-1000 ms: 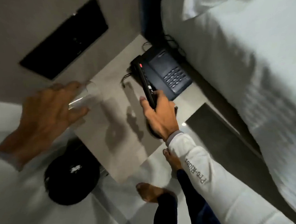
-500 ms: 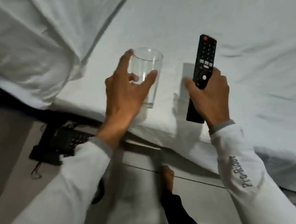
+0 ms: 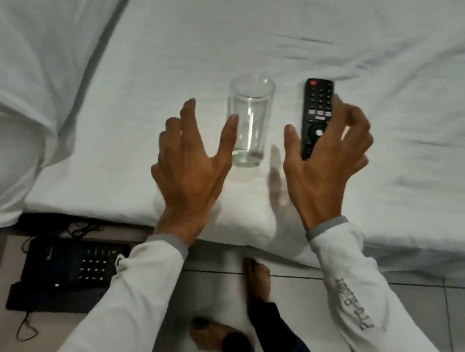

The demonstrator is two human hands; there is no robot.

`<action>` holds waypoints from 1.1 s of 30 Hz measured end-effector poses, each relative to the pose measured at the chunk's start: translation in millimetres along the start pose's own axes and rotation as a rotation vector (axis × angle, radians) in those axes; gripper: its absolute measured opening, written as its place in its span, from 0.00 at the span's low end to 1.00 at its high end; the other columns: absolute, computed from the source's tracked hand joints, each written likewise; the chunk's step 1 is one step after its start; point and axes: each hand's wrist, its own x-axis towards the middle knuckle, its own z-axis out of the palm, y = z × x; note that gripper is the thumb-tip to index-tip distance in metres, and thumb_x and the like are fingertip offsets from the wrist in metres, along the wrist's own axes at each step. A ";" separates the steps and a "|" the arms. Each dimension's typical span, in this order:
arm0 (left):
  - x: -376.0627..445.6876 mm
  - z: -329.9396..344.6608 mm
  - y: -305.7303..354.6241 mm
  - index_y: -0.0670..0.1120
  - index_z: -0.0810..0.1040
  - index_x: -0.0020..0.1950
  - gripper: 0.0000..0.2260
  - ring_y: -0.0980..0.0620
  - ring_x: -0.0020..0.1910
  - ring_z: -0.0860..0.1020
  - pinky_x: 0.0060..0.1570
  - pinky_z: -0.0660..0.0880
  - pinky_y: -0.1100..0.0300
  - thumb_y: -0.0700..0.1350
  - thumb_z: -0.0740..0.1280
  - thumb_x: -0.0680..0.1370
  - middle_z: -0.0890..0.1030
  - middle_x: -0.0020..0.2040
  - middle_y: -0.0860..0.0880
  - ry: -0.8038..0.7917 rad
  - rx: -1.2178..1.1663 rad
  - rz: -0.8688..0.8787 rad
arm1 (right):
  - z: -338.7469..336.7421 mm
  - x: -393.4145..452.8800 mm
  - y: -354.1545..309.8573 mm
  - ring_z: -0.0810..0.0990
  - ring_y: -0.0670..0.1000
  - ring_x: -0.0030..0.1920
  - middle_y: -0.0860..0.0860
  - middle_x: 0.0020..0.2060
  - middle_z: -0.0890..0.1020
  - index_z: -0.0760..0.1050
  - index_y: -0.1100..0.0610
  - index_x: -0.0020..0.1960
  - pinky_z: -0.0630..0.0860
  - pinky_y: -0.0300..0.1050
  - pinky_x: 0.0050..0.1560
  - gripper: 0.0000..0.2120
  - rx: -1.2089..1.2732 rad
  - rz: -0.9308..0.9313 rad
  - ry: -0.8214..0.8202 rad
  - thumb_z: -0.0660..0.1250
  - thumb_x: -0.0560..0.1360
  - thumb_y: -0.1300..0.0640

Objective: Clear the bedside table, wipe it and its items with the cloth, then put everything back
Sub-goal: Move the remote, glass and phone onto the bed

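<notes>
A clear drinking glass (image 3: 250, 120) stands upright on the white bed (image 3: 271, 32). Just left of it, my left hand (image 3: 190, 164) hovers with fingers spread and holds nothing. A black remote control (image 3: 316, 108) lies flat on the sheet to the right of the glass. My right hand (image 3: 326, 164) is over the remote's lower end with fingers apart, no longer gripping it. At the lower left, a black desk phone (image 3: 68, 267) with its cord sits on the bedside table (image 3: 46, 350). No cloth is in view.
A white pillow or folded duvet (image 3: 25, 93) fills the upper left of the bed. My bare feet (image 3: 257, 280) stand on the tiled floor (image 3: 425, 313) between the table and the bed edge. Cables (image 3: 79, 228) run behind the phone.
I turned from the bedside table to the bed with the glass and the remote. Both were set down on the sheet, and my hands have let go and drawn back.
</notes>
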 end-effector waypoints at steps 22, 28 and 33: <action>-177.4 -67.8 -317.4 0.37 0.76 0.68 0.22 0.42 0.61 0.79 0.58 0.76 0.62 0.51 0.52 0.87 0.80 0.65 0.36 0.350 -0.666 -1.236 | 227.3 -291.7 -104.0 0.80 0.60 0.64 0.59 0.63 0.83 0.74 0.61 0.68 0.70 0.37 0.59 0.19 0.025 -0.450 -1.121 0.65 0.82 0.51; -210.3 -74.8 -315.1 0.42 0.75 0.65 0.22 0.39 0.59 0.79 0.61 0.77 0.48 0.59 0.60 0.83 0.81 0.61 0.39 0.260 -0.619 -1.255 | 178.1 -318.2 -76.3 0.77 0.57 0.68 0.59 0.65 0.80 0.72 0.61 0.72 0.71 0.50 0.71 0.20 0.109 -0.286 -1.090 0.65 0.82 0.56; -241.8 -108.3 -277.1 0.44 0.74 0.65 0.18 0.48 0.54 0.83 0.47 0.77 0.59 0.54 0.68 0.81 0.84 0.52 0.50 0.300 -0.694 -1.203 | 112.9 -344.9 -66.3 0.74 0.51 0.69 0.52 0.66 0.76 0.69 0.59 0.74 0.68 0.45 0.74 0.19 0.263 -0.101 -0.984 0.62 0.83 0.58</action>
